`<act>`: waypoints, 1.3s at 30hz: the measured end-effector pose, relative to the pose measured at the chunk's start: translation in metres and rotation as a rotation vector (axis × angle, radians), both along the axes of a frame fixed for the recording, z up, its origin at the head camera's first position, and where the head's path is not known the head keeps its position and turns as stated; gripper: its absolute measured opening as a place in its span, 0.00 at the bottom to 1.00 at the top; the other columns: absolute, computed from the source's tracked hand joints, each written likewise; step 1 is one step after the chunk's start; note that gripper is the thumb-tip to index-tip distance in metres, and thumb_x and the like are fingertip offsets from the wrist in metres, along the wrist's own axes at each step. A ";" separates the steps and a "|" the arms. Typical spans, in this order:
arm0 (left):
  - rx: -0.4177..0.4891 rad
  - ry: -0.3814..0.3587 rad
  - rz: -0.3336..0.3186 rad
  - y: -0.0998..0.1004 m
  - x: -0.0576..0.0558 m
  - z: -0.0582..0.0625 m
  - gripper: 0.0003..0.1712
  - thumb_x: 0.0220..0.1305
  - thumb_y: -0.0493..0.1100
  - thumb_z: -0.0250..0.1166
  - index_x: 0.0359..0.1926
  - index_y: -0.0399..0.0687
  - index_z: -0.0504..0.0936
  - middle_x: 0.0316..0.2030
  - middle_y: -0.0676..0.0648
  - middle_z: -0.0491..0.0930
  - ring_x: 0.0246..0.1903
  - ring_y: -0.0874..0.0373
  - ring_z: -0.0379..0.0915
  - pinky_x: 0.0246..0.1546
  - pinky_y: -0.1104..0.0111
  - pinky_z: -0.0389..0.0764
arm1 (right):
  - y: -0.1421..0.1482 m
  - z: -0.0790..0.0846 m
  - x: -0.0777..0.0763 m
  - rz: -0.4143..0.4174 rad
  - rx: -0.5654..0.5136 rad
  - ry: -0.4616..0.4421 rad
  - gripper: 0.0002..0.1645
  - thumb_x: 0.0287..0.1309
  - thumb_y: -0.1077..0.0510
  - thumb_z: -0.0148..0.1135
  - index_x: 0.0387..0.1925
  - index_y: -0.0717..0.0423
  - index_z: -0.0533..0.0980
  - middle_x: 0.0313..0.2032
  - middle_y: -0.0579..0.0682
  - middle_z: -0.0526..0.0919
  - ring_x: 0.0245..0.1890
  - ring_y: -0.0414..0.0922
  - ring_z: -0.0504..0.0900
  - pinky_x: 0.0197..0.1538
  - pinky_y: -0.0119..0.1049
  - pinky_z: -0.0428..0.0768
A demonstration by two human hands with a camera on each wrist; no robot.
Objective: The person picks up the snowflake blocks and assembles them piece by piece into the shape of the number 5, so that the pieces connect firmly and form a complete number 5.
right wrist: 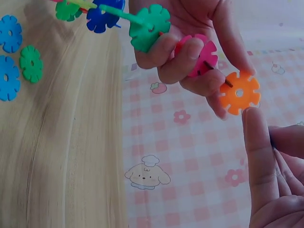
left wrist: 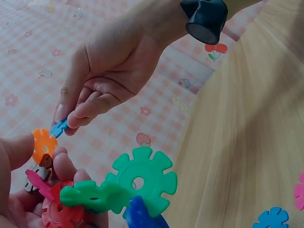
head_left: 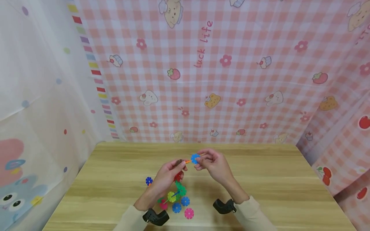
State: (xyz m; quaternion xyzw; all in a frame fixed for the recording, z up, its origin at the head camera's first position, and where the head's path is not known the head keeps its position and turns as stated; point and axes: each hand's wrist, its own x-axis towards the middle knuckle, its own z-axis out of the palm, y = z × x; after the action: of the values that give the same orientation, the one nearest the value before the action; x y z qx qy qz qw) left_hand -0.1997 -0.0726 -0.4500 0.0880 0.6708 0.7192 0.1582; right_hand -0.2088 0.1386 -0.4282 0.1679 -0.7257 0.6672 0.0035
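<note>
My left hand (head_left: 166,175) holds a chain of notched plastic snowflake discs, with the orange disc (right wrist: 248,84) at its end by the thumb and fingertips. In the left wrist view, a red disc (left wrist: 61,216) and a green disc (left wrist: 161,171) of that chain lie along the fingers. The chain hangs toward me, with a yellow disc (head_left: 171,196) lower down. My right hand (head_left: 215,165) pinches a light blue disc (head_left: 195,158) between thumb and fingers. Its edge meets the orange disc's rim; whether their slots interlock, I cannot tell.
On the wooden table (head_left: 260,179) lie loose blue discs (head_left: 177,208) and a pink disc (head_left: 189,213), near the front. A dark blue disc (head_left: 149,181) shows left of the left hand. Patterned cloth (head_left: 245,80) hangs behind and at the sides.
</note>
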 end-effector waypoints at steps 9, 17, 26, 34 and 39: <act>-0.029 -0.003 0.006 -0.001 0.000 0.000 0.22 0.74 0.51 0.56 0.58 0.39 0.77 0.38 0.49 0.77 0.30 0.59 0.70 0.35 0.71 0.74 | -0.001 -0.005 0.002 0.008 -0.027 0.041 0.12 0.65 0.69 0.59 0.48 0.71 0.76 0.36 0.69 0.84 0.29 0.43 0.88 0.37 0.42 0.86; -0.036 -0.011 0.010 0.002 -0.001 -0.002 0.20 0.73 0.51 0.58 0.53 0.39 0.79 0.36 0.49 0.77 0.28 0.59 0.68 0.30 0.73 0.71 | -0.003 -0.008 0.003 0.001 -0.004 0.042 0.10 0.64 0.71 0.59 0.47 0.70 0.78 0.36 0.66 0.86 0.28 0.44 0.88 0.36 0.43 0.86; -0.007 -0.039 0.042 0.004 0.001 -0.006 0.20 0.71 0.51 0.61 0.51 0.38 0.79 0.33 0.52 0.77 0.26 0.60 0.67 0.27 0.73 0.70 | -0.009 -0.015 0.006 -0.037 -0.043 0.033 0.10 0.64 0.72 0.59 0.45 0.71 0.79 0.35 0.65 0.86 0.28 0.44 0.87 0.36 0.43 0.86; -0.008 -0.038 0.057 0.003 0.002 -0.003 0.22 0.72 0.50 0.59 0.53 0.36 0.77 0.33 0.52 0.76 0.26 0.60 0.67 0.27 0.74 0.69 | -0.017 -0.017 0.005 -0.042 -0.088 0.019 0.11 0.64 0.72 0.59 0.47 0.70 0.79 0.38 0.66 0.85 0.29 0.44 0.88 0.37 0.43 0.86; -0.020 -0.043 0.022 -0.001 0.002 0.005 0.23 0.73 0.50 0.59 0.58 0.37 0.76 0.35 0.51 0.78 0.26 0.61 0.69 0.25 0.75 0.68 | -0.018 -0.018 0.002 -0.024 -0.087 -0.010 0.11 0.64 0.71 0.59 0.48 0.69 0.77 0.38 0.66 0.85 0.29 0.45 0.88 0.38 0.43 0.86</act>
State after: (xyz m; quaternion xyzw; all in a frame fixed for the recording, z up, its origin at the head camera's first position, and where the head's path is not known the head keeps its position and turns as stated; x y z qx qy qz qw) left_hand -0.1980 -0.0739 -0.4452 0.0636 0.6754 0.7158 0.1653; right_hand -0.2068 0.1207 -0.4463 0.1556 -0.6981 0.6987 0.0150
